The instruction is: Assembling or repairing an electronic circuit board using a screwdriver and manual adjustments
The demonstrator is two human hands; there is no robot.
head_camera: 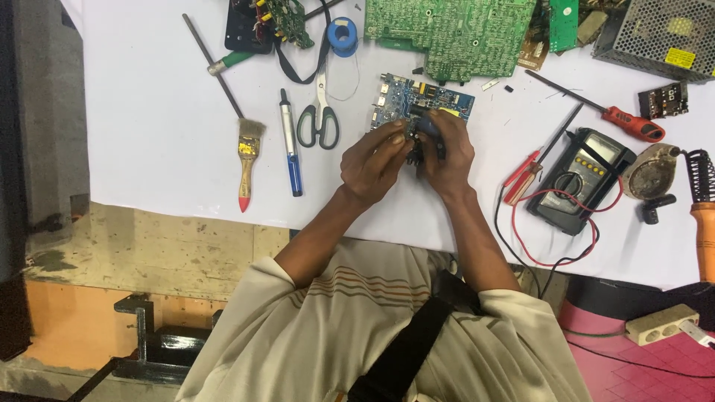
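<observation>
At the middle of the white bench, both hands meet over the near edge of a small blue circuit board. The left hand has its fingers curled and pinched against a small dark part at the board's near edge; the right hand is clenched around the same part from the other side, fingers lying over the board. The part is largely hidden by the fingers, and its kind cannot be told. The board lies flat on the bench, just beyond the fingers and touching them. To the left of the fingers lie a pair of scissors, a blue-tipped pen-like tool and a small brush with a red-tipped handle, all apart from the hands. Beyond the fingers sits a large green circuit board, with a blue reel near it. To the right of the fingers are a red-handled screwdriver, a dark meter with red and black leads, and an orange-handled soldering iron at the far right.
</observation>
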